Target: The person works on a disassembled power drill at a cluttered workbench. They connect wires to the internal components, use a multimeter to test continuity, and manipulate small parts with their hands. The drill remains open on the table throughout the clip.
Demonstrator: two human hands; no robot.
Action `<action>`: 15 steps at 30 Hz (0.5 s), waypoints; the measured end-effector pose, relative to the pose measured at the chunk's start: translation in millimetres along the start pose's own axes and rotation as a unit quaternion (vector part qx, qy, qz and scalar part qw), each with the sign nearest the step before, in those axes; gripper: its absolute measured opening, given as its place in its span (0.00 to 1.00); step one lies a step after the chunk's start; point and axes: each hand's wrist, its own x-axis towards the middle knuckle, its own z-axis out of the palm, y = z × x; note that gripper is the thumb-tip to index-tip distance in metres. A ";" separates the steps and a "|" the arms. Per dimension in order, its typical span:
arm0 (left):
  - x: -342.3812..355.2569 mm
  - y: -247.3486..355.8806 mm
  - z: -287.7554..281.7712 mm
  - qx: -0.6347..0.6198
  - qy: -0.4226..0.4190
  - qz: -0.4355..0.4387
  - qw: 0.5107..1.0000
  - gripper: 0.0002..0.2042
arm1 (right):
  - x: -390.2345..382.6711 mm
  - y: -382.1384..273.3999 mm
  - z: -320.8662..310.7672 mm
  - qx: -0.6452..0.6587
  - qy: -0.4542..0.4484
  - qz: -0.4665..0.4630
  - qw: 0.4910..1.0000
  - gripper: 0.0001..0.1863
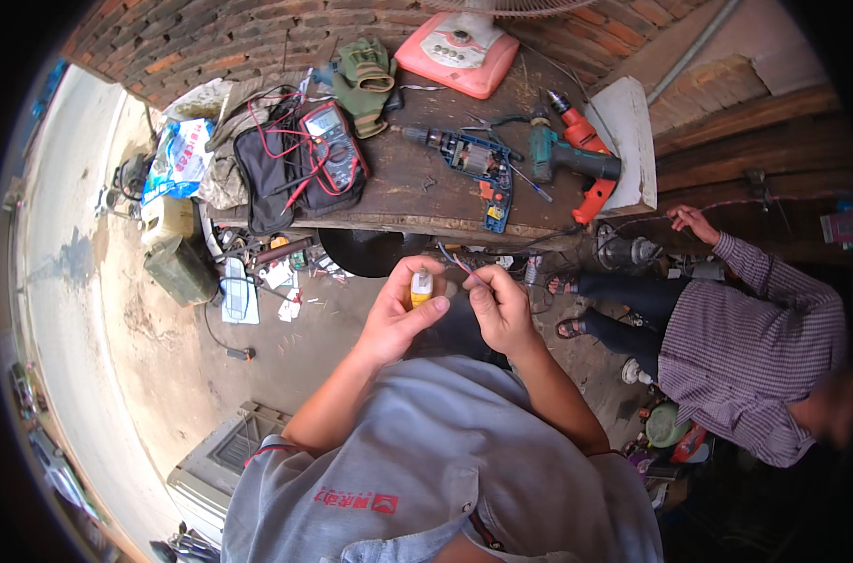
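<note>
My left hand (396, 314) is closed around a small yellow-and-white lighter (420, 291), its metal end pointing up and away from me. Beside it, my right hand (503, 308) pinches a thin dark cable (461, 264) whose split ends stick out toward the left hand. The lighter and the cable ends are apart, and no flame shows. Both hands are held in front of my body, just short of the workbench (389, 202). On the bench lies an opened blue drill (473, 161) with its motor exposed.
A teal cordless drill (563, 158), an orange drill (581, 127), a red multimeter (333, 145) on a black case, green gloves (364, 83) and a pink fan base (457, 52) rest on the bench. At right stands another person in a checked shirt (746, 347). Jerrycans (181, 270) stand at left.
</note>
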 end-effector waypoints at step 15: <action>29.4 -8.0 30.8 -0.030 0.151 0.093 0.984 0.10 | 8.7 23.1 -12.1 0.410 -0.113 0.163 0.890 0.16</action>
